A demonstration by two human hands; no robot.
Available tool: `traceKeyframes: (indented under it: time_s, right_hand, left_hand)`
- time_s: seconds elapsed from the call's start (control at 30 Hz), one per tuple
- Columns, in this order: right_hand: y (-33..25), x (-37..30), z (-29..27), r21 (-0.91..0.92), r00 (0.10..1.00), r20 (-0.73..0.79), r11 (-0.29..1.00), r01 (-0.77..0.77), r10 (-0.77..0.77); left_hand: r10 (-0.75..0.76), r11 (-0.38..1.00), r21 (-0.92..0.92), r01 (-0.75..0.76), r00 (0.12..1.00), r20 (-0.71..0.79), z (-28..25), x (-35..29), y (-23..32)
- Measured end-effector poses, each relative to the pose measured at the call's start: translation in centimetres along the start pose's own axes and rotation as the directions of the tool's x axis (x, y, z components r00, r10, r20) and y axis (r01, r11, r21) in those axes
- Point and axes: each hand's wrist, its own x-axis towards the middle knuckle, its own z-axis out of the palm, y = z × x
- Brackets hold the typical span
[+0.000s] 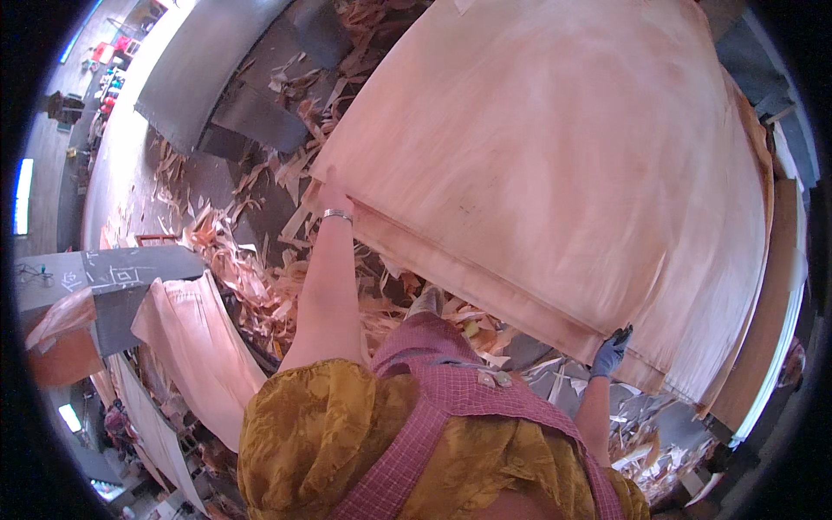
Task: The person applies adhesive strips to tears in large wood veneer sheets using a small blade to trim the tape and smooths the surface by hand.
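Note:
A broad, pale pinkish wood veneer sheet [555, 165] lies on top of a stack of veneer sheets in front of me. Its near edge runs slantwise from the left corner down to the right. At that left corner is my left hand [335, 196], bare, with a metal band at the wrist; its fingers blur into the pale wood, so their grip is unclear. Farther right along the same edge, my right hand [610, 354] wears a grey-blue glove with dark fingertips. Those fingers curl over the sheet's edge and hold it.
Torn veneer strips [238, 260] litter the floor at left and around my feet. A grey metal beam [113, 270] with chalk marks stands at left, beside a hanging veneer piece [195, 334]. Grey metal panels [204, 74] rise at far left. Boards [767, 321] stand along the right.

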Motion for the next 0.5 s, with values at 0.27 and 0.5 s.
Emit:
traceKeyframes:
  time_s: [0.27,0.5]
  right_hand:
    - [-1.1,-1.0,0.9,0.008,0.997,0.054,0.999,-0.051,0.051]
    - [-1.6,-1.0,0.9,-0.02,0.981,0.108,0.987,-0.16,0.162]
  left_hand:
    - [-0.129,0.914,0.366,0.176,0.98,-0.15,-2.8,3.4,-2.9]
    - [-0.189,0.894,0.407,0.19,0.981,-0.042,-3.3,5.1,-3.4]
